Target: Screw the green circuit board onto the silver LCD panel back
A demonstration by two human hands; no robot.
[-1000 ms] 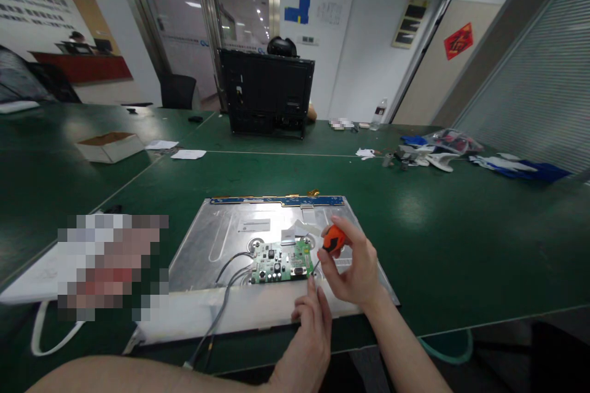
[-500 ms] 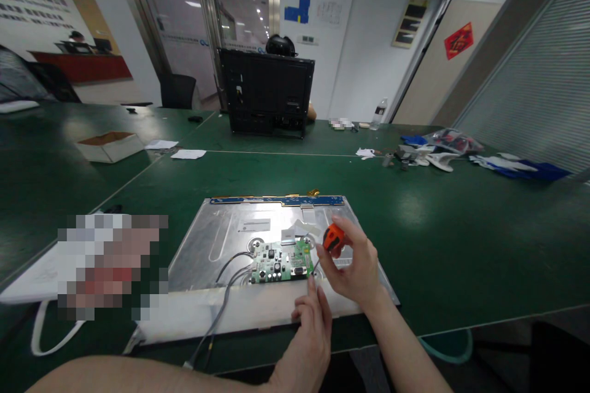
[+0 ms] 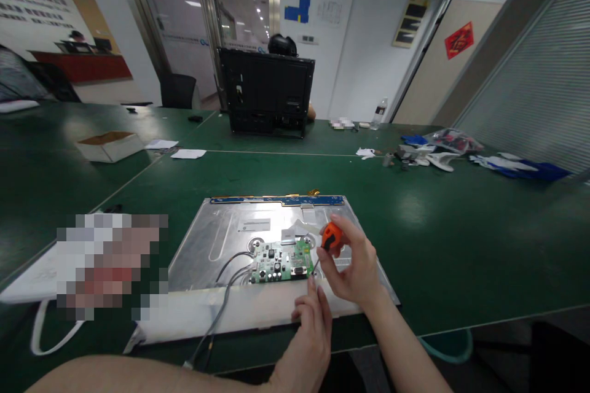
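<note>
A green circuit board (image 3: pixel 277 261) lies on the back of a silver display panel (image 3: pixel 198 258), with dark cables (image 3: pixel 227 301) at its left side. My right hand (image 3: pixel 353 264) is closed around the orange and black handle of a screwdriver (image 3: pixel 332 237). Its thin shaft slants down to the board's lower right corner. My left hand (image 3: pixel 310 325) rests on the panel's pale lower strip (image 3: pixel 221 313), fingers stretched out, with a fingertip beside the screwdriver tip. Whatever is right under the tip is too small to make out.
A pixelated item (image 3: pixel 110 264) lies at the left, near a white strap (image 3: pixel 43 334). Farther back are an open cardboard box (image 3: pixel 110 147), papers (image 3: pixel 188 154) and a black monitor (image 3: pixel 267 92) with a person behind it. Gloves and bags (image 3: pixel 454 141) lie at the right.
The orange screwdriver handle has turned a little in my right hand, its black marking now facing differently. My left hand and the board have stayed put.
</note>
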